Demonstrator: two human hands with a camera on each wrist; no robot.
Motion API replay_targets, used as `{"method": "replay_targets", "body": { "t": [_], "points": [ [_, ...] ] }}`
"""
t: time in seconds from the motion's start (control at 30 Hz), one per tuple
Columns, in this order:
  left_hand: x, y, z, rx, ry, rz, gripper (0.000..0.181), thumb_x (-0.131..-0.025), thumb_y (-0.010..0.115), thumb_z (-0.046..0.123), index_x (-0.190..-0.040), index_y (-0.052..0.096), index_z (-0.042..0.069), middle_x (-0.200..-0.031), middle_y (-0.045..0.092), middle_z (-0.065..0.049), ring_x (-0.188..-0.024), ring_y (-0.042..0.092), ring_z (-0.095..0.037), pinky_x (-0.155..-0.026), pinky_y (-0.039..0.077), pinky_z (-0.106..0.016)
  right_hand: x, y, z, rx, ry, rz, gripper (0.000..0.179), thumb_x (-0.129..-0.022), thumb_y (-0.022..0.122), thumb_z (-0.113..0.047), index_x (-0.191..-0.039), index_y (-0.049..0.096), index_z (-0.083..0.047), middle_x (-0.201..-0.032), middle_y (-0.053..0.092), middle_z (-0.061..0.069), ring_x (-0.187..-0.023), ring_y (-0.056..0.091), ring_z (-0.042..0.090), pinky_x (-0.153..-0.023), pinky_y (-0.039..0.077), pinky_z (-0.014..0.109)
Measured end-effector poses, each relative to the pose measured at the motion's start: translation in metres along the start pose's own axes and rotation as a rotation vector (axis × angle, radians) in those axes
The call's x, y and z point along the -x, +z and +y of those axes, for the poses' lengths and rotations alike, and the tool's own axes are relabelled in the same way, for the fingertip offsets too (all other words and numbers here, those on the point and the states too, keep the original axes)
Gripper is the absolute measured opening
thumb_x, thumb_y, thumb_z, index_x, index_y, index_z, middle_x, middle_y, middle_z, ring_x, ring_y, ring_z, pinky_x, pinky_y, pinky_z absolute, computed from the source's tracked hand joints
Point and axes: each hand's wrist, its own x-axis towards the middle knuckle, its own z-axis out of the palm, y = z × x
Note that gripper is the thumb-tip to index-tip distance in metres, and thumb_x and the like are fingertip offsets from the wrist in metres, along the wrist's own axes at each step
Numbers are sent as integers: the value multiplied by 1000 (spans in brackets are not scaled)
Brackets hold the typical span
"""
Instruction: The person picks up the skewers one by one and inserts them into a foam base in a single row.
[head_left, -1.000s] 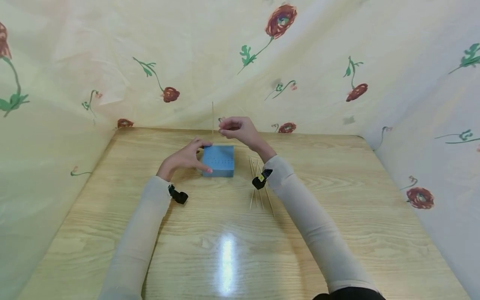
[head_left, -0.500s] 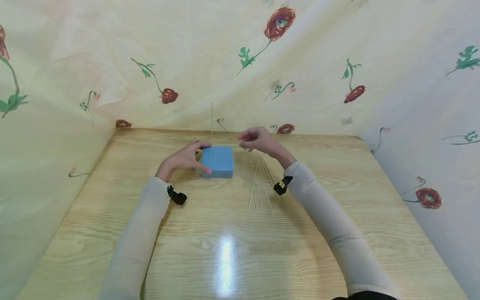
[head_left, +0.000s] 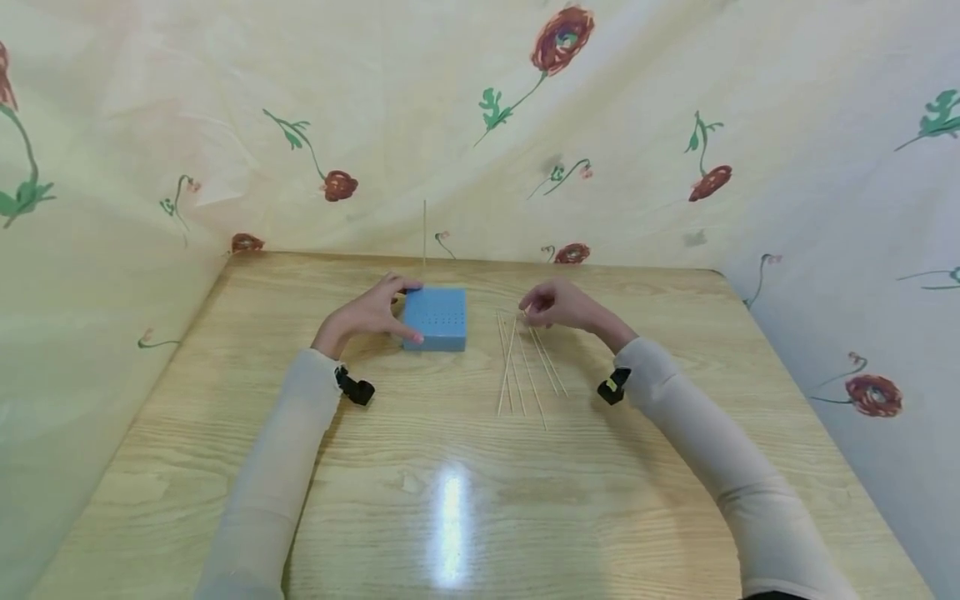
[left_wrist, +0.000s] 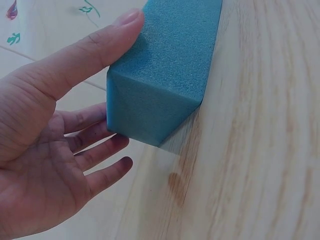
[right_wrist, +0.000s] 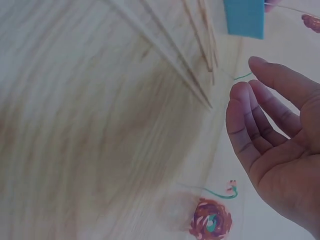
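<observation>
My left hand [head_left: 363, 315] grips the blue foam block [head_left: 444, 307] at its left side, thumb on the front face and fingers at the back. Rows of small holes dot the block's top. One thin wooden stick [head_left: 424, 233] stands upright at the block's back left corner. Several similar sticks [head_left: 507, 365] lie spread on the table to the right of the block. Over their far ends is my right hand [head_left: 566, 306], its thumb and fingertips close to the tips. In the right wrist view those fingers are loosely bent and apart from the thumb, with nothing between them.
The wood-grain table [head_left: 360, 483] carries the block and sticks near its far edge. Behind it and along the sides hangs a pale cloth [head_left: 420, 108] printed with red flowers. A small black camera [head_left: 615, 386] is strapped to each wrist.
My right hand has moved right and down from beside the upright stick to the far ends of the lying sticks. My left hand and the block have stayed in place.
</observation>
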Motion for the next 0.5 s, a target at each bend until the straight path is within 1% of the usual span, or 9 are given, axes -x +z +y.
{"method": "replay_targets", "body": {
  "t": [0.13,0.27,0.37,0.5],
  "points": [
    [0,0,2,9,3,-6,97,-79,90,25,-156,35,4,-154,31,-18,-144,31,-38,-120,26,-59,13,-2,7,41,22,-31,24,-92,72,-2,-114,71,7,-89,70,15,-75,60,17,-68,53,31],
    [1,2,2,14,0,-4,98,-79,90,24,-156,35,3,-153,31,-19,-144,31,-39,-119,27,-60,22,0,11,78,24,-49,19,-90,74,-1,-107,73,5,-90,70,16,-76,58,15,-66,49,23],
    [1,2,0,14,-3,2,98,-78,90,24,-156,35,4,-153,32,-18,-144,31,-38,-119,27,-60,25,1,13,90,29,-51,19,-88,78,-4,-104,73,5,-88,70,16,-74,59,14,-63,49,22],
    [1,1,0,7,-4,3,98,-77,91,25,-156,36,5,-153,32,-17,-144,32,-37,-119,27,-59,27,3,16,98,53,-44,22,-86,81,-8,-102,73,4,-86,70,13,-73,59,12,-64,49,22]
  ]
}}
